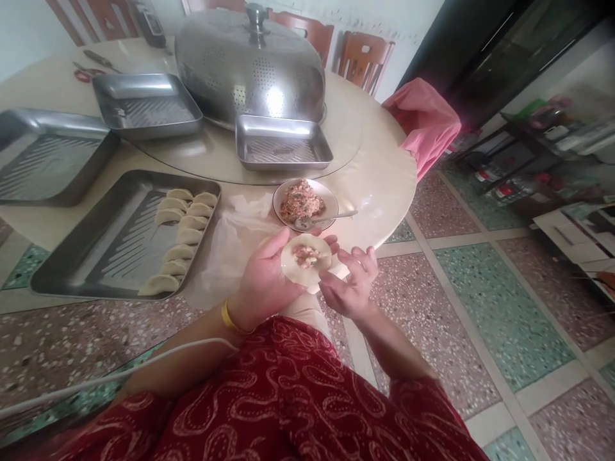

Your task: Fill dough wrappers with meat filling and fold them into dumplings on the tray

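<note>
My left hand (pixel 263 276), cupped palm-up, cradles a round pale dough wrapper (pixel 307 264) bearing a small mound of pink minced filling (pixel 305 255) at its centre; I hold it off the table edge, above my lap. My right hand (pixel 350 282) is loosely open, holding nothing, its fingertips (pixel 328 276) touching the wrapper's near right rim. To do this step well, I judge the filling should stay centred and clear of the rim, and the rim be pinched evenly so no mince is caught in the seam. Just beyond the hands stands a small round bowl of minced filling (pixel 287 191), a metal spoon (pixel 325 218) resting in it with the handle pointing right. To the left lies crumpled translucent plastic sheeting (pixel 230 243), then a large ribbed steel tray (pixel 96 256) carrying a column of folded dumplings (pixel 182 238) along its right side. Farther off sit three smaller steel trays and a perforated domed steel cover (pixel 250 64). Nothing stands between hands and tray but the plastic.
</note>
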`<state>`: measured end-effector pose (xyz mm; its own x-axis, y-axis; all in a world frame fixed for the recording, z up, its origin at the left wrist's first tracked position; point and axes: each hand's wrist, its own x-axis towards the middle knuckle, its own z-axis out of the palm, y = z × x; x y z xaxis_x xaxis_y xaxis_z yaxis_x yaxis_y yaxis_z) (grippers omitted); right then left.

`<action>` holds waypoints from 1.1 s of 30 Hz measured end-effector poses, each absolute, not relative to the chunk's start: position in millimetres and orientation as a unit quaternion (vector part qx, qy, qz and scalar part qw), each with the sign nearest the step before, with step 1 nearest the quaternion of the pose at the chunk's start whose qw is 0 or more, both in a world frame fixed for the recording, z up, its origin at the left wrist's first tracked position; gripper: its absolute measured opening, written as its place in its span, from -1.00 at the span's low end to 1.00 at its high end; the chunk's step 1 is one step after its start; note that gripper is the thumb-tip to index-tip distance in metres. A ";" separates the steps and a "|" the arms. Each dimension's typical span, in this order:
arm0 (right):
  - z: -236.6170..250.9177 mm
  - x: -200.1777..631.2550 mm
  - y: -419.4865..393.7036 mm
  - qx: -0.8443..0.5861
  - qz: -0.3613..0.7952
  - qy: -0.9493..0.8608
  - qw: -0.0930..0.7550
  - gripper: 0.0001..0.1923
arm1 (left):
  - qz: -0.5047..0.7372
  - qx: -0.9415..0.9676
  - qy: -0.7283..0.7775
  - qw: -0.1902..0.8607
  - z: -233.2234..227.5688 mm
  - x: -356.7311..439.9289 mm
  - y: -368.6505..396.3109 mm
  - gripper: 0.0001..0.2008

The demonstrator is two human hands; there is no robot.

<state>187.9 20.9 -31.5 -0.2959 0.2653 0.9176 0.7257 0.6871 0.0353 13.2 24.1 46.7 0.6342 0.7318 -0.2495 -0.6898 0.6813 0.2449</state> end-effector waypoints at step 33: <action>-19.5 177.5 19.3 -0.251 -0.240 -0.785 0.513 -0.84 | 0.437 0.214 0.231 0.843 12.9 16.8 15.3 -0.71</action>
